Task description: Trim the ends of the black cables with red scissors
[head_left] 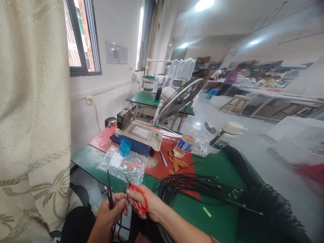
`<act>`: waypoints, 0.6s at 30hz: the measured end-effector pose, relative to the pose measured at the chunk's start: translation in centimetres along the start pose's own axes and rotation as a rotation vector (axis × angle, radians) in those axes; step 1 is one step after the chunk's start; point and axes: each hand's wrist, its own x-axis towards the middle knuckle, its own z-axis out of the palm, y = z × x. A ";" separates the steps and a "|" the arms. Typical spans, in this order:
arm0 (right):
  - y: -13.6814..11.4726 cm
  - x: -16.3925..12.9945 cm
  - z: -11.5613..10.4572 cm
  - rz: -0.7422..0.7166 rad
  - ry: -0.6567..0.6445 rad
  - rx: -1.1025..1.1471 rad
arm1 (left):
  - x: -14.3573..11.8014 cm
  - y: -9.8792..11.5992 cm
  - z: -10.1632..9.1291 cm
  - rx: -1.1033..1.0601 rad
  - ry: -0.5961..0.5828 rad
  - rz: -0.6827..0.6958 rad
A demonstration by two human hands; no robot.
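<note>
Lower centre-left of the frame, the black cable (109, 182) stands up from the left hand (109, 212), whose thumb and fingers are closed around it. It looks light and bendy, with a smooth jacket and thin wire ends that probably fray or snap easily, so the jacket just below the tip seems the best hold. At bottom centre, the right hand (145, 201) has its fingers curled round the red handles of the scissors (138, 189), blades pointing up and left; its thumb tip meets the left fingertips over a small pale end, too covered to make out. Around them, the curtain (35, 101) fills the left edge. A plastic bag (108, 167) lies just beyond the hands, with a blue cup (125, 148) on it, then the machine (141, 133) at centre. Right of that come the fan (181, 101) and a bottle (183, 147). Below them, a loose pile of cables (187, 185) spreads over the green table (220, 216) beside the right forearm, where it could snag an elbow or sleeve.
</note>
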 end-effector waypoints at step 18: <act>1.6 -0.3 0.9 0.025 -0.010 0.119 | -0.8 -0.4 -0.2 0.015 -0.130 0.020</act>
